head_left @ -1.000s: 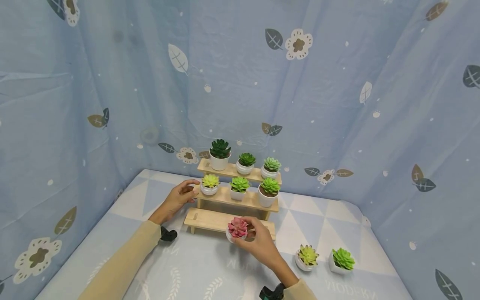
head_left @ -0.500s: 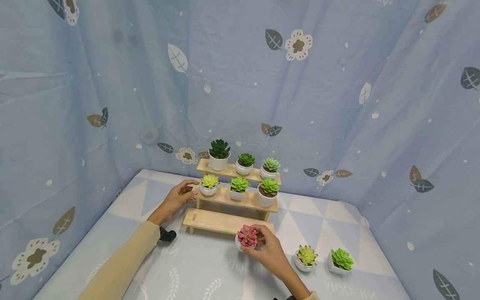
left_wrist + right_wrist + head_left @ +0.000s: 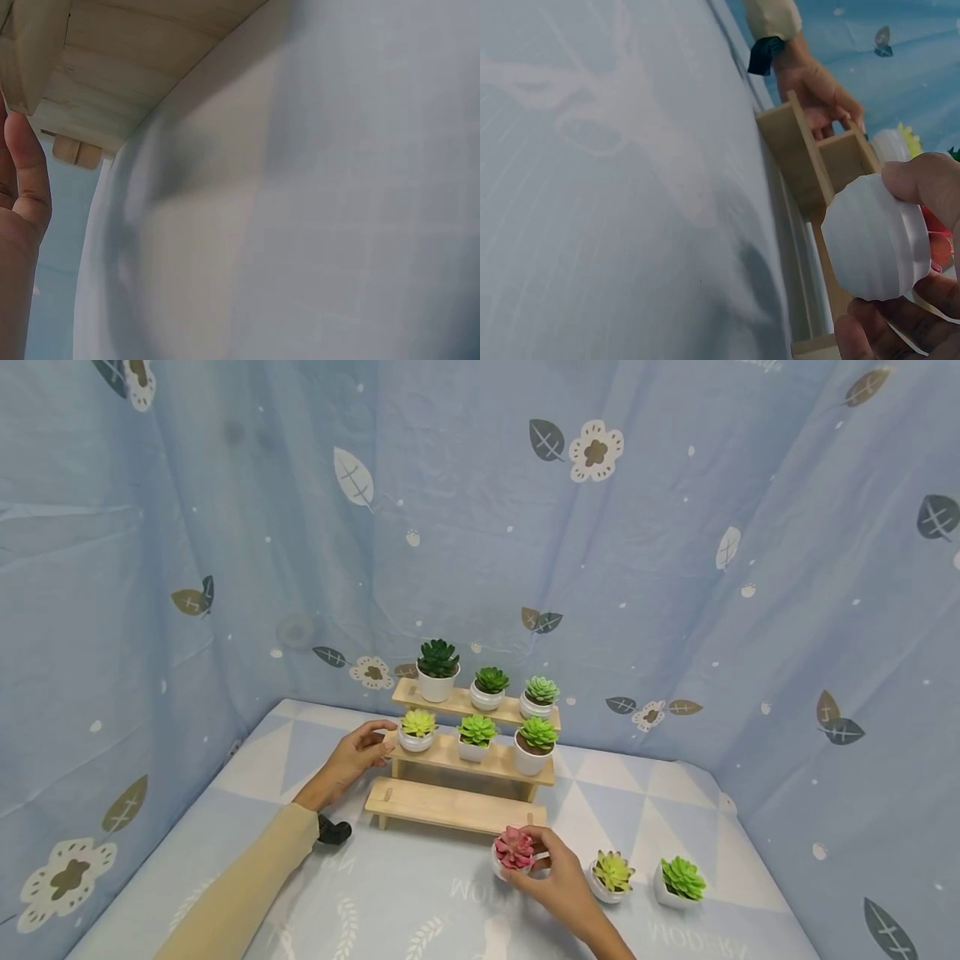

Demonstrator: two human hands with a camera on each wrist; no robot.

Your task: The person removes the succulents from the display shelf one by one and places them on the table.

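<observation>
My right hand (image 3: 558,877) pinches the white pot of a pink succulent (image 3: 514,848) between thumb and fingers, in front of the right end of the bottom step. In the right wrist view the white pot (image 3: 874,238) shows its underside, held off the cloth. A three-step wooden plant stand (image 3: 450,805) stands at the middle of the table. My left hand (image 3: 354,757) grips the left end of its middle step, beside a yellow-green succulent (image 3: 417,731). In the left wrist view, fingers (image 3: 28,154) meet the wood from below.
On the middle step are also two green succulents, one in a square pot (image 3: 475,752). Three more, including a dark green one (image 3: 438,660), line the top step. A yellowish succulent (image 3: 611,875) and a bright green one (image 3: 681,881) stand on the cloth at right. A patterned curtain (image 3: 465,527) hangs behind.
My right hand has carried the pink succulent right and toward me, away from the bottom step's front. The left hand has kept its place on the stand.
</observation>
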